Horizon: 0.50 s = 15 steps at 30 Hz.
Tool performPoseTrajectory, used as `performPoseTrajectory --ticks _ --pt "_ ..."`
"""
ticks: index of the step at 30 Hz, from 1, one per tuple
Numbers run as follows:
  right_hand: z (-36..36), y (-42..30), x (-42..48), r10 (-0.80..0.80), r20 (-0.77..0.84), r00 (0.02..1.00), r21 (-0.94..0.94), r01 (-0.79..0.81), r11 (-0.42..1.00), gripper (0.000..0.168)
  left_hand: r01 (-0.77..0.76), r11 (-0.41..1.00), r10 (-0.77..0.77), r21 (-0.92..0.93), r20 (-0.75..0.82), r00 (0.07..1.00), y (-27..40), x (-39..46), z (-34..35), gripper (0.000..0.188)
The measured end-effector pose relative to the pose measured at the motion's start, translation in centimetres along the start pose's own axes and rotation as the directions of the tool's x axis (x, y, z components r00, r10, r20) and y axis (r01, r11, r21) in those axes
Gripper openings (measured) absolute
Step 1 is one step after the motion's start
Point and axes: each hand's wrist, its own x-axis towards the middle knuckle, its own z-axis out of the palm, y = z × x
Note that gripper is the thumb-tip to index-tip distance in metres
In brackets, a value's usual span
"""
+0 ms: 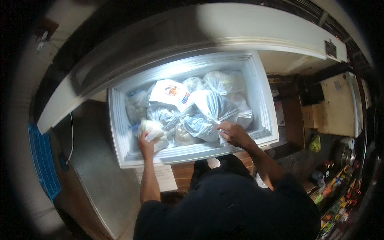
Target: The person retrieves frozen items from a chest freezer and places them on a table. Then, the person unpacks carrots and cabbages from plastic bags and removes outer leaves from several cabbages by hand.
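Before me stands an open chest freezer (270, 99) holding several knotted plastic bags. My left hand (146, 142) grips the top of a whitish filled plastic bag (159, 141) at the front left. At the front right, my right hand (229, 132) pinches the gathered neck of a translucent plastic bag (214, 105) with dark contents. A white printed bag (165, 91) lies on other bags near the middle. Behind it and to the right is a cloudy filled bag (220, 81). What lies beneath the top bags is hidden.
The raised white freezer lid (270, 30) spans the far side. A dark flat surface (105, 174) is at the left, with a blue slatted crate (43, 162) beyond it. On the right are a cardboard box (310, 117), a green bag (315, 143) and many small colourful packets (339, 207).
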Motion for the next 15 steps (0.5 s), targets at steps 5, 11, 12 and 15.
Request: performPoseTrajectory --ticks 5,11,12,15 --pt "-1.5 2.5 -6.1 0.334 -0.048 0.941 0.139 -0.325 0.935 0.023 0.011 0.992 0.008 -0.128 0.151 0.989 8.0 3.4 -4.4 0.018" --pt "-2.7 4.3 -10.4 0.505 -0.090 0.858 0.170 -0.486 0.857 0.024 -0.510 0.804 0.571 -0.304 0.157 0.806 26.5 6.5 -4.0 0.018" --pt "-2.7 4.6 -10.5 0.497 -0.106 0.861 0.167 -0.478 0.862 0.024 -0.551 0.764 0.628 -0.335 0.192 0.754 29.0 7.2 -2.6 0.018" --pt "-4.0 4.1 -10.4 0.502 -0.124 0.856 0.168 -0.480 0.861 0.024 -0.668 0.589 0.800 -0.454 0.215 0.560 34.4 8.2 5.2 0.017"
